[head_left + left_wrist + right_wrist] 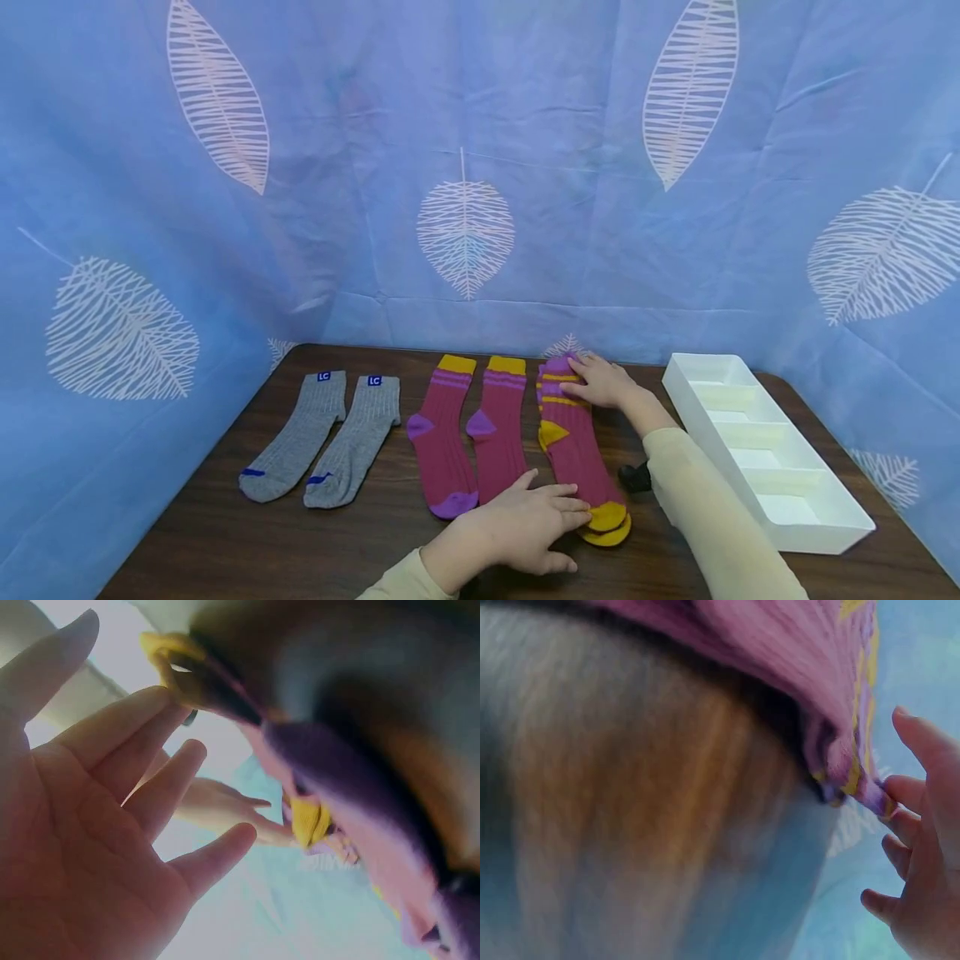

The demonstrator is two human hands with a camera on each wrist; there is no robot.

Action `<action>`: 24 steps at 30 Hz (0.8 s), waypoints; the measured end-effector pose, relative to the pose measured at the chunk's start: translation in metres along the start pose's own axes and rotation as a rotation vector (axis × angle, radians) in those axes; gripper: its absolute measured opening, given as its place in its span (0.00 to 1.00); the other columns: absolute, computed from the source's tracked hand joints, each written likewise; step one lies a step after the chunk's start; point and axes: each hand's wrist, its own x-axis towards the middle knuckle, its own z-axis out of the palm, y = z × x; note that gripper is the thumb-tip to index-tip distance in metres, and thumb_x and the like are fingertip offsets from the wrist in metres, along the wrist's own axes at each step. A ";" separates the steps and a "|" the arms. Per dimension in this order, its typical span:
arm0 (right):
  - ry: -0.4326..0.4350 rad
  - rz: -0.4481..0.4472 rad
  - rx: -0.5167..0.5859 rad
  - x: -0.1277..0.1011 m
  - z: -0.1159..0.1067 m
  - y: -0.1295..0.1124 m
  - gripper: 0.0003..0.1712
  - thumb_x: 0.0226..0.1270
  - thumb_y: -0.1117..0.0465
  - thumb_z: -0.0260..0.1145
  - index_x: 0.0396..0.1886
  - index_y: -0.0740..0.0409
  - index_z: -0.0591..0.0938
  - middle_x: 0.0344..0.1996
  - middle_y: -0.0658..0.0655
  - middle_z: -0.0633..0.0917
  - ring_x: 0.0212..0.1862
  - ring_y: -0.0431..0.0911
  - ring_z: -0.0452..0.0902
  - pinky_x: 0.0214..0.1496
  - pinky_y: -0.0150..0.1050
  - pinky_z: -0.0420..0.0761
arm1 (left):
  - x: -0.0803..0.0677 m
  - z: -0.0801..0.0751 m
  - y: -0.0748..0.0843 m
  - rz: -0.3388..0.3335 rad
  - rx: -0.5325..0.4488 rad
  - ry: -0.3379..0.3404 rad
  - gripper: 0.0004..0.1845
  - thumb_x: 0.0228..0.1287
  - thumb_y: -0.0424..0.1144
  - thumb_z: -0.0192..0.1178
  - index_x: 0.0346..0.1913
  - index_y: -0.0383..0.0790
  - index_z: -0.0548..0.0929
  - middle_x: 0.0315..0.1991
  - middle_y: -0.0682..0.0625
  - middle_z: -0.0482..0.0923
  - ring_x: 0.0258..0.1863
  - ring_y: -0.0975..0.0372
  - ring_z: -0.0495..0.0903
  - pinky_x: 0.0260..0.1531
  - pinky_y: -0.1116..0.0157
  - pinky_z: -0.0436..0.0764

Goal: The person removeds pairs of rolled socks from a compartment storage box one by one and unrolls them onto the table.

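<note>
Stacked socks: two maroon knit socks with yellow toes and purple cuffs (572, 442), one laid on top of the other, lie on the dark brown wooden tabletop (210, 533) just right of the middle, cuffs toward the far edge, toes toward the person.
Left hand: the left hand (525, 525) lies flat, fingers straight and relaxed, fingertips touching the toe end of the stacked socks; nothing is grasped. From the left wrist view the palm is spread with fingers apart.
Right hand: the right hand (600, 382) rests on the purple cuff end, fingers lightly bent over the cuff's edge; whether they pinch the cloth I cannot tell. A cream sleeve (705, 508) covers that arm.
Maroon pair: two maroon knit socks with yellow cuffs and purple toes (468, 433) lie side by side, just left of the stacked socks.
Grey pair: two grey ribbed socks with small blue labels (322, 437) lie side by side at the left, near each other.
Tray: one white plastic organiser tray with four compartments (682, 396) stands at the right.
Backdrop: blue cloth with white leaf prints (465, 229).
</note>
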 end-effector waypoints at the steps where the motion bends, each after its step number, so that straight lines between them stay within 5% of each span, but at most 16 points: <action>1: 0.012 -0.002 -0.011 -0.001 -0.003 -0.001 0.44 0.71 0.38 0.53 0.75 0.62 0.60 0.73 0.70 0.59 0.75 0.67 0.50 0.69 0.70 0.56 | 0.000 -0.001 -0.001 0.000 -0.009 0.013 0.32 0.67 0.62 0.54 0.72 0.60 0.65 0.72 0.69 0.61 0.76 0.71 0.52 0.71 0.47 0.61; 12: 0.091 -0.033 -0.112 -0.027 -0.052 0.000 0.42 0.72 0.41 0.55 0.75 0.62 0.60 0.74 0.68 0.59 0.76 0.64 0.48 0.71 0.68 0.54 | 0.009 -0.017 0.017 0.050 -0.004 0.112 0.37 0.69 0.65 0.47 0.76 0.60 0.54 0.76 0.68 0.49 0.78 0.71 0.41 0.72 0.47 0.58; 17: 0.088 -0.007 -0.180 -0.042 -0.061 0.019 0.41 0.71 0.41 0.56 0.74 0.61 0.62 0.74 0.68 0.60 0.76 0.65 0.49 0.70 0.69 0.54 | 0.032 -0.018 0.037 0.057 0.041 0.070 0.37 0.68 0.68 0.44 0.76 0.63 0.51 0.76 0.71 0.45 0.77 0.74 0.37 0.74 0.51 0.55; 24: -0.020 0.040 -0.236 -0.053 -0.044 0.045 0.42 0.71 0.39 0.55 0.74 0.61 0.63 0.73 0.69 0.62 0.74 0.67 0.51 0.69 0.70 0.54 | 0.065 -0.006 0.057 0.043 0.106 -0.024 0.36 0.67 0.70 0.43 0.74 0.69 0.48 0.74 0.76 0.42 0.76 0.78 0.32 0.75 0.55 0.53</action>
